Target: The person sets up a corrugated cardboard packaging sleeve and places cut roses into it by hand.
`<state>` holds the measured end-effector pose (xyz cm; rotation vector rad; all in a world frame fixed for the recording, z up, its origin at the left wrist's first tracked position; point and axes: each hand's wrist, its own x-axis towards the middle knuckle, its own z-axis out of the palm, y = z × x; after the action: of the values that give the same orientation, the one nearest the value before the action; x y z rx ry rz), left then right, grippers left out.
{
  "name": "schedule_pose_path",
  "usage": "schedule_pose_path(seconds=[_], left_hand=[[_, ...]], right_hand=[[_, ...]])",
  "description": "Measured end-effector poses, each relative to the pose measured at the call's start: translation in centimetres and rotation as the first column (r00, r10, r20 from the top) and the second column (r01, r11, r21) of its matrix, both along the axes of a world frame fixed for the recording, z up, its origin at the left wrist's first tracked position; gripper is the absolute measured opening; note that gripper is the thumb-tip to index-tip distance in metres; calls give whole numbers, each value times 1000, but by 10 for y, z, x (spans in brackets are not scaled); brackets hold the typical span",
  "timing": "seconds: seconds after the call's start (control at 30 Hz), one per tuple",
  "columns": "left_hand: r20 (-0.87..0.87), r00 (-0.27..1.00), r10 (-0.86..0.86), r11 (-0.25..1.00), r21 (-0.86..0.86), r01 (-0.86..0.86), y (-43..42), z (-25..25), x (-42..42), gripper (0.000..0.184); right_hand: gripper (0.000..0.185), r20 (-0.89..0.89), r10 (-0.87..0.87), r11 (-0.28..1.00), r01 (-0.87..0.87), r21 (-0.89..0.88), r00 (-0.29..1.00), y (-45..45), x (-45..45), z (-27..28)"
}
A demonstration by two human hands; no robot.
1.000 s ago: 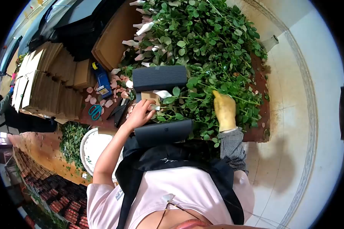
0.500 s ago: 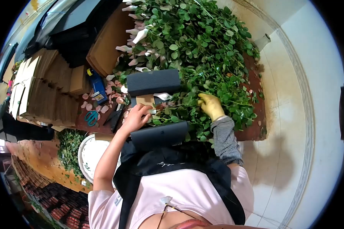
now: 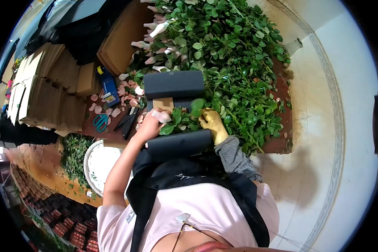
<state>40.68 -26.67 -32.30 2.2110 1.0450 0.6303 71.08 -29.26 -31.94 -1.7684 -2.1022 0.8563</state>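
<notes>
My left hand (image 3: 151, 124), bare, is closed around a rose with a pale sleeved head (image 3: 161, 116), between two dark padded rolls. The ribbed roll (image 3: 173, 84) lies beyond it and the smooth roll (image 3: 179, 143) lies nearer my body. In a yellow glove, my right hand (image 3: 213, 124) has its fingers curled at the leafy stems (image 3: 185, 119) right of the rose head. A brown cardboard piece (image 3: 163, 103) lies just above my left hand. The big heap of leafy roses (image 3: 222, 50) spreads behind and to the right.
Teal scissors (image 3: 101, 122), a black tool (image 3: 127, 123), a blue tape dispenser (image 3: 108, 87) and petals (image 3: 124, 90) lie at the left. Beyond are cardboard stacks (image 3: 46, 92). A white round tub (image 3: 97, 168) stands below. Another person (image 3: 21, 130) is at the far left.
My right hand has moved left from the heap to the stems between the rolls. The sleeved rose head now lies in my left hand, lower and further left.
</notes>
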Motion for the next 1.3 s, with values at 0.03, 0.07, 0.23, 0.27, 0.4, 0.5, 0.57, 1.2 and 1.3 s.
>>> schedule_pose_path(seconds=[0.03,0.07,0.23,0.27,0.4,0.5,0.57,1.2,1.3], left_hand=[[-29,1000,-1,1000,-6,1,1,0,-1,41],[-1,1000,9,1000,-14,-9,2,0,0,38],[82,997,2,1000,-9,-1,3,4,3,27],[67,998,12,1000,-13,-11,4,1,3,27],[50,999,-5,1000,2,5,6,-3,4,32],[30,999,12,1000,8,-12,6,-13,1,35],[27,1000,3,1000,-25,-2,7,-16,0,34],[-171,985,-17,937,340,75,4,30,8,27],[-270,962,-24,894,424,141,8,37,14,32]], right_hand=[[18,238,82,948,-150,280,968,2,0,-2],[20,142,41,938,-87,335,989,2,2,-3],[46,-431,-22,995,-23,-98,902,-22,1,61],[46,-309,66,990,-101,-98,949,-21,4,67],[43,8,289,920,-275,-278,957,10,14,36],[47,91,505,846,-471,-250,858,29,2,55],[48,92,484,843,-436,-315,870,35,-12,67],[25,581,392,915,-365,-170,713,46,-25,36],[20,484,327,938,-342,-59,811,36,-11,32]])
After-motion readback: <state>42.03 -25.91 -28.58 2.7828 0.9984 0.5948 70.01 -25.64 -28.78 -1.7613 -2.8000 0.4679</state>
